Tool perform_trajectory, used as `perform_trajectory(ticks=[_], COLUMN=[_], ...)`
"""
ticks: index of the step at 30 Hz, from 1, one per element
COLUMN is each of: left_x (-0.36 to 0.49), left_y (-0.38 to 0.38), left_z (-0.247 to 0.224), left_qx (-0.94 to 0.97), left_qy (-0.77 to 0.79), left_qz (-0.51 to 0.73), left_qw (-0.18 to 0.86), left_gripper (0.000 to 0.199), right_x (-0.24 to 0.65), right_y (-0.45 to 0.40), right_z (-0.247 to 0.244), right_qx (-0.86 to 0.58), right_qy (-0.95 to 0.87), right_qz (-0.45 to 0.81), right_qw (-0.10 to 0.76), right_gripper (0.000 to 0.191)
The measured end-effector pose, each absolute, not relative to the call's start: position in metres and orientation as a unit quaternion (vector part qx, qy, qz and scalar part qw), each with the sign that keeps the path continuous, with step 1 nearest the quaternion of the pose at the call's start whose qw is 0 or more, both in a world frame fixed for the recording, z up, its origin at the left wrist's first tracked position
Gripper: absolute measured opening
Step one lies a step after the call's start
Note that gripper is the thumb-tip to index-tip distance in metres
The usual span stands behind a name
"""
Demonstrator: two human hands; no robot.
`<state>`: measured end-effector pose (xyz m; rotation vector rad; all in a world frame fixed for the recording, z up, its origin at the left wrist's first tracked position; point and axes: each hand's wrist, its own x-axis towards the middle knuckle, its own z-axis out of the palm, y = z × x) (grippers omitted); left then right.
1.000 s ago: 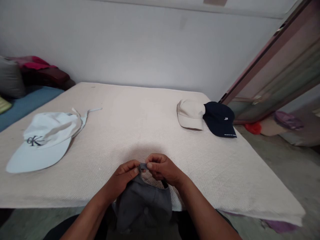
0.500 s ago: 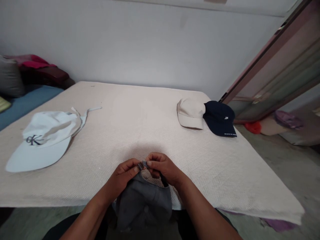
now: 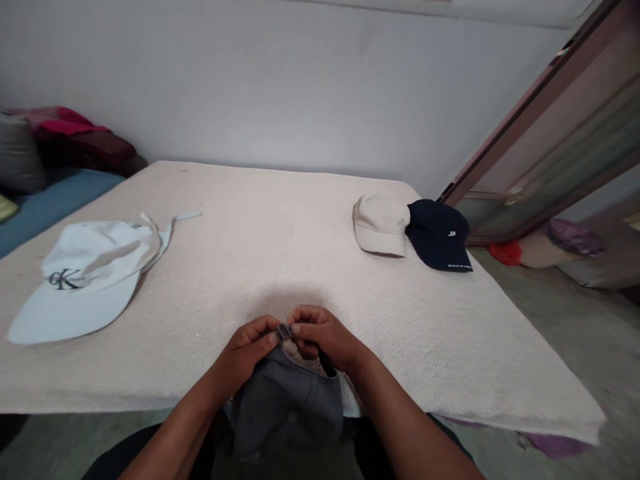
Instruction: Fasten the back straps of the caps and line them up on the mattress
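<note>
A dark grey cap (image 3: pixel 290 407) hangs at the near edge of the covered table, its back opening turned up. My left hand (image 3: pixel 250 347) pinches the metal buckle (image 3: pixel 283 331) on the cap's back strap. Close beside it, my right hand (image 3: pixel 323 335) pinches the strap end at the buckle, fingertips nearly touching the left ones. How far the strap runs through the buckle is too small to tell.
A white cap (image 3: pixel 90 267) with black letters and loose straps lies at the left. A beige cap (image 3: pixel 381 223) touches a navy cap (image 3: pixel 440 233) at the right. They rest on a cream-covered table (image 3: pixel 260 233) against a wall.
My right hand has moved slightly left, and the strap end is closer to the buckle. The view has shifted a little.
</note>
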<state>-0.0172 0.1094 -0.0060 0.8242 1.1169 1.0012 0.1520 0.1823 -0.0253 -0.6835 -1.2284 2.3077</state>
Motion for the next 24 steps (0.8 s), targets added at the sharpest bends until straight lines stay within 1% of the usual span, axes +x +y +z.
perform_trajectory(ticks=[4,10,24], left_x=[-0.0186,-0.0195,-0.0194], left_y=[0.1097,0.1095,0.1109], left_z=[-0.0071,-0.0094,-0.0110], left_qx=[0.375,0.352,0.357], left_qy=[0.492,0.482,0.471], left_qz=[0.438,0.435,0.429], left_qw=[0.652,0.675,0.683], left_gripper=[0.015,0.013,0.014], right_x=[0.1527,0.1559,0.1573], right_y=[0.1830,0.1847,0.1854], right_z=[-0.0260,-0.0247,-0.0253], right_qx=[-0.250,-0.231,-0.234], right_qy=[-0.437,-0.439,-0.430], right_qz=[0.837,0.842,0.854], right_qw=[0.216,0.211,0.174], right_gripper=[0.014,0.013,0.014])
